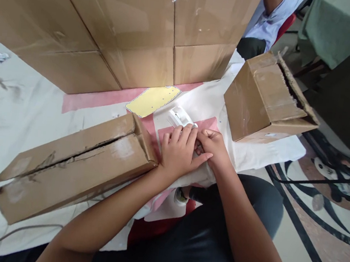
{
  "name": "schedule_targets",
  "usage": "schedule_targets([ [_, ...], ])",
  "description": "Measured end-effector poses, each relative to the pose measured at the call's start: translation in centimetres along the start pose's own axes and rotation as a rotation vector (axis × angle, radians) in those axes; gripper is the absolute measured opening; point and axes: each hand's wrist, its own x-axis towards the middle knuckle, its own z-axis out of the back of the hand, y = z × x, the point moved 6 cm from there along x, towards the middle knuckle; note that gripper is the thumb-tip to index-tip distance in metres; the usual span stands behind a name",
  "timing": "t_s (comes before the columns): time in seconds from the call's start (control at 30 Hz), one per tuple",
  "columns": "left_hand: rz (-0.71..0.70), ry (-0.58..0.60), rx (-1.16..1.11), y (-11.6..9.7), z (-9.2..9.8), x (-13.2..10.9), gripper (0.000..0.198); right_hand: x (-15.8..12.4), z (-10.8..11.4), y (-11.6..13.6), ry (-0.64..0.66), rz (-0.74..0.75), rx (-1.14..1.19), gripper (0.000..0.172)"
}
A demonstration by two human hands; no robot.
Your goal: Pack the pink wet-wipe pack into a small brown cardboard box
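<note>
Both hands meet over a small white plastic part (180,116) on the cloth (255,154), the left hand (180,153) curled over it and the right hand (213,147) closed beside it, its grip seemingly hidden, between the long carton (73,165) and the open box (263,99).

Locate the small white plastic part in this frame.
In the head view the white plastic part lies just past the fingertips of both hands, on the cloth, between the long cardboard box on the left and the small open box on the right.
</note>
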Motion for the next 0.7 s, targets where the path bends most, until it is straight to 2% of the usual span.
schedule_targets([
  [0.17,0.025,0.047,-0.027,0.14,-0.39,0.01,0.091,0.17,0.12,-0.1,-0.035,-0.02,-0.037,0.048],
  [0.57,-0.028,-0.04,-0.071,-0.06,0.01,-0.27,0.072,0.27,0.12,0.09,0.009,0.066,-0.03,0.045],
  [0.7,0.003,-0.012,-0.11,-0.02,0.01,-0.17,0.069,0.52,0.15,0.19,0.003,0.094,-0.05,0.045],
])
